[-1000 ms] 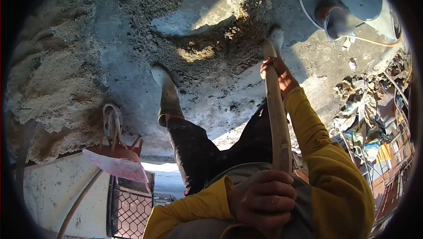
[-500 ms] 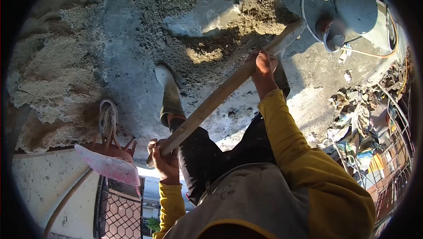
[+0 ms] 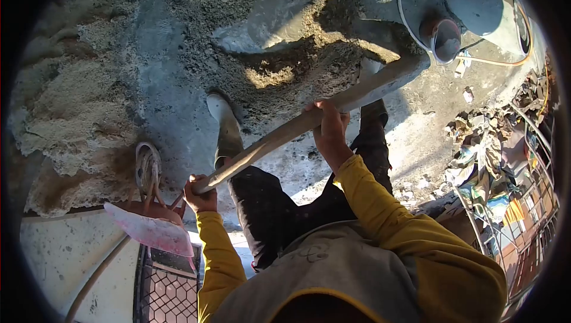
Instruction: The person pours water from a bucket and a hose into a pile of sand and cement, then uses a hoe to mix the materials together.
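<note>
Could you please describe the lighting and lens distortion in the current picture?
Head view: wide-angle curvature with black corners; hard sunlight brightens the rough pale ground at right; the lumpy grey-brown heap at left looks shaded; the long brown wooden pole looks fairly sharp.

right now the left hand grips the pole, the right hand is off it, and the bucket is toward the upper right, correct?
Not quite: the right hand grips the pole too, as the head view shows. The left hand does grip it, and the bucket is toward the upper right.
</note>
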The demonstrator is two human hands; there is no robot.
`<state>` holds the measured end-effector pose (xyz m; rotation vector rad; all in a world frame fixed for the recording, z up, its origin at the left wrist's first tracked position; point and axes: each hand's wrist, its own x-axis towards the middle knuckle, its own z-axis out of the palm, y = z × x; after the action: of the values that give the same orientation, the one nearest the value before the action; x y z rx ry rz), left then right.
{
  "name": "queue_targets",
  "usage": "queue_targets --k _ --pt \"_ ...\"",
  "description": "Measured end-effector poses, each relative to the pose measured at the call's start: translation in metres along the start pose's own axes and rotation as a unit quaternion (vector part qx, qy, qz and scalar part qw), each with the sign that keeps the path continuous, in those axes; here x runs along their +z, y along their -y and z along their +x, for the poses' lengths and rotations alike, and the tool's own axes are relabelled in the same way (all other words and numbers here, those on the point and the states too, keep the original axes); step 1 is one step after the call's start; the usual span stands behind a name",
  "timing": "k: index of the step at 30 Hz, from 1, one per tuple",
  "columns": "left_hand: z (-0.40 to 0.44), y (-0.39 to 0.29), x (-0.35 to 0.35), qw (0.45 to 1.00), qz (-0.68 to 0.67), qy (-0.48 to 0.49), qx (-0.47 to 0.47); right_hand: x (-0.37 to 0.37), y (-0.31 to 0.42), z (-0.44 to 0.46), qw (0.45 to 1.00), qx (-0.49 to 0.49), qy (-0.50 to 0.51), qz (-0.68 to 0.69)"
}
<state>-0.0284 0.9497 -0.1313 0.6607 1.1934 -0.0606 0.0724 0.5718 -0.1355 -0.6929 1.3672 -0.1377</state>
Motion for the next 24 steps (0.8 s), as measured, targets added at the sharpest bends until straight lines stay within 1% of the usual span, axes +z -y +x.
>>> queue_targets --k 2,3,4,6,7,8,9,10,11,12,13,14,16,19,20,21,22,23,24 --pt "-0.057 -0.013 0.036 0.996 0.048 0.039 0.06 -0.016 0.014 -0.014 0.998 0.063 0.025 0.005" --pt "-0.086 -0.019 0.059 0.992 0.064 0.037 0.104 -0.025 0.019 -0.019 0.995 0.092 0.022 0.018" --pt "-0.114 -0.023 0.083 0.985 0.079 0.034 0.148 -0.033 0.023 -0.021 0.996 0.09 0.017 0.022" --pt "-0.157 -0.022 0.125 0.968 0.128 0.02 0.216 -0.051 0.025 -0.019 0.983 0.174 -0.009 0.051" --pt "-0.17 -0.013 0.149 0.967 0.129 0.022 0.217 -0.068 0.013 -0.011 0.986 0.152 0.024 0.066" --pt "-0.18 -0.001 0.172 0.946 0.157 0.115 0.257 -0.084 0.003 0.008 0.986 0.153 0.026 0.068" --pt "-0.184 0.013 0.189 0.915 0.186 0.206 0.294 -0.101 -0.007 0.029 0.972 0.225 -0.038 0.058" --pt "-0.182 0.027 0.2 0.864 0.288 0.281 0.301 -0.119 -0.018 0.048 0.948 0.297 -0.102 0.05" --pt "-0.183 0.057 0.222 0.854 0.32 0.307 0.271 -0.137 -0.028 0.071 0.936 0.322 -0.134 0.042" --pt "-0.179 0.092 0.247 0.84 0.318 0.368 0.239 -0.154 -0.033 0.097 0.938 0.319 -0.127 0.045" --pt "-0.166 0.127 0.258 0.809 0.32 0.432 0.237 -0.173 -0.038 0.121 0.934 0.34 -0.105 0.035" --pt "-0.157 0.16 0.277 0.798 0.324 0.451 0.234 -0.193 -0.044 0.134 0.925 0.368 -0.089 0.025" --pt "-0.148 0.208 0.307 0.81 0.325 0.452 0.184 -0.216 -0.042 0.174 0.907 0.412 -0.081 0.014" --pt "-0.14 0.229 0.345 0.8 0.296 0.481 0.203 -0.189 0.007 0.212 0.934 0.348 -0.069 0.027" --pt "-0.14 0.225 0.358 0.789 0.289 0.494 0.223 -0.175 0.024 0.232 0.93 0.35 -0.074 0.083" --pt "-0.146 0.219 0.367 0.787 0.289 0.496 0.226 -0.165 0.034 0.262 0.94 0.34 -0.028 0.013" --pt "-0.156 0.213 0.374 0.79 0.278 0.481 0.258 -0.142 0.062 0.253 0.968 0.229 0.098 0.036" --pt "-0.162 0.207 0.378 0.793 0.263 0.466 0.292 -0.113 0.091 0.242 0.97 0.194 0.135 0.055" --pt "-0.164 0.201 0.377 0.791 0.254 0.468 0.301 -0.089 0.101 0.272 0.968 0.24 0.079 0.01"
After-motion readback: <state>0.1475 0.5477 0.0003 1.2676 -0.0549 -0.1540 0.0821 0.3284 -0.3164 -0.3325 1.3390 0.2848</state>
